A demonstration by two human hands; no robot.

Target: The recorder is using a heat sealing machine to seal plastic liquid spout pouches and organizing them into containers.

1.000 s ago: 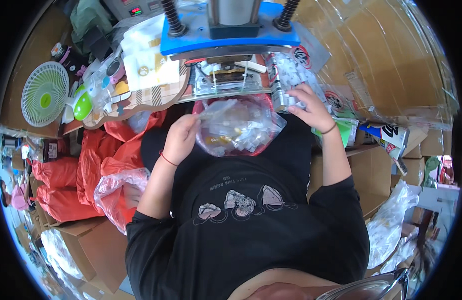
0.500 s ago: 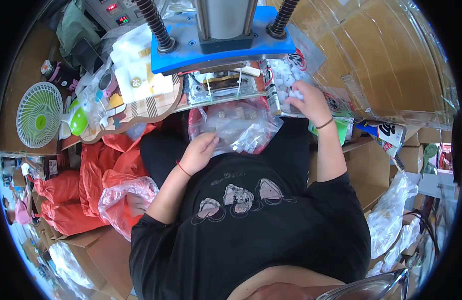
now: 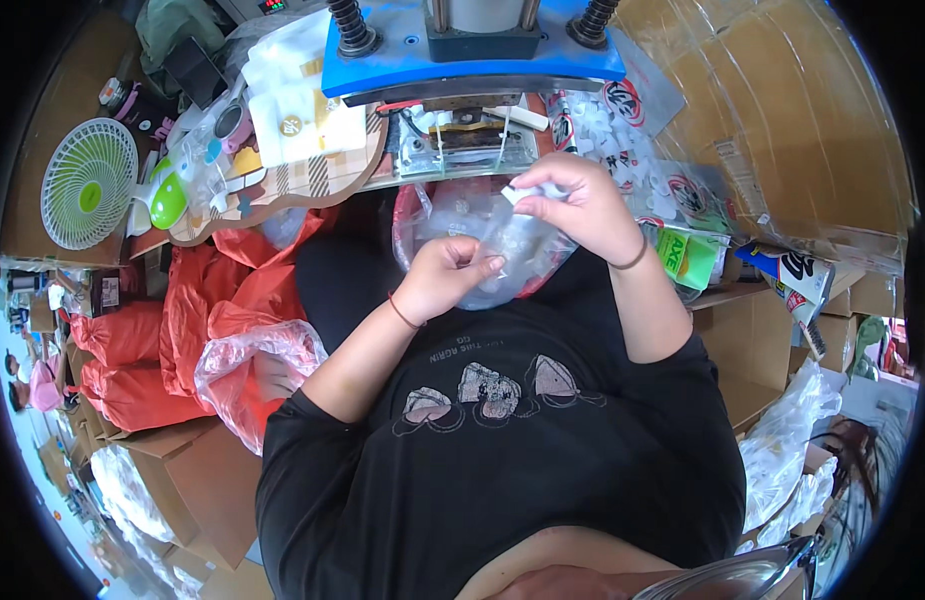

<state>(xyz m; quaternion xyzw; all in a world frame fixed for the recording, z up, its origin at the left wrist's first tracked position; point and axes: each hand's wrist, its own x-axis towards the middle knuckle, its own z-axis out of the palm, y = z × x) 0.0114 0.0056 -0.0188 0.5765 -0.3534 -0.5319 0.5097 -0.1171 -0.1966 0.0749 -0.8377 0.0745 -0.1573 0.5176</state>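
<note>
- The right hand point(image 3: 574, 203) pinches a small white piece point(image 3: 512, 194) between thumb and fingertips, just in front of the bench point(image 3: 312, 180) edge and below the blue press plate point(image 3: 472, 60).
- The piece looks slightly elongated, its long axis running roughly left to right; which end is which is too small to tell.
- The left hand point(image 3: 450, 272) is curled shut on the clear plastic bag point(image 3: 482, 245) of small white parts, which rests in the lap against the black shirt point(image 3: 502, 440).
- The two hands are near each other but not touching.
- Half a second ago the right hand was up at the bench's right side and the left lay lower on the bag; both have since drawn together over the bag.
- Red bags point(image 3: 212, 310) lie to the person's left, and a green fan point(image 3: 87, 183) further off.
</note>
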